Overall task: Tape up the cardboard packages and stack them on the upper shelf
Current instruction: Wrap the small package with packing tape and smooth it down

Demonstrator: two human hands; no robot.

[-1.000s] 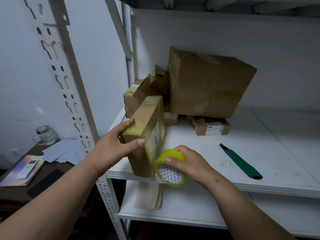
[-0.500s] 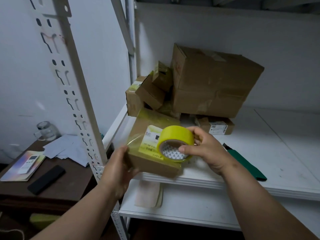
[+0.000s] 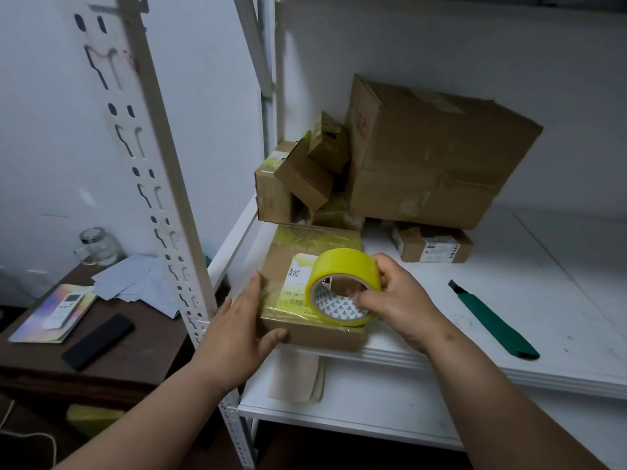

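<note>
A flat cardboard package (image 3: 281, 262) wrapped with yellow tape lies label-up at the front left of the white shelf (image 3: 509, 300). My left hand (image 3: 237, 327) grips its near left corner, thumb on the front edge. My right hand (image 3: 400, 300) holds a roll of yellow tape (image 3: 342, 286) over the package's right half, thumb inside the core. A tape strip seems to run from the roll across the package. A large brown box (image 3: 434, 157) sits on several smaller packages (image 3: 298, 178) at the back, one labelled small box (image 3: 431, 245) beneath it.
A green utility knife (image 3: 492, 320) lies on the shelf to the right. A perforated white upright (image 3: 159, 184) stands left of the package. A dark side table (image 3: 101, 351) holds a glass jar, papers, a booklet and a black remote. A lower shelf (image 3: 356, 408) carries a folded beige item.
The package went from standing on edge to lying flat, label up. My right hand brought the tape roll from the package's front side up over its top. My left hand shifted to the near corner.
</note>
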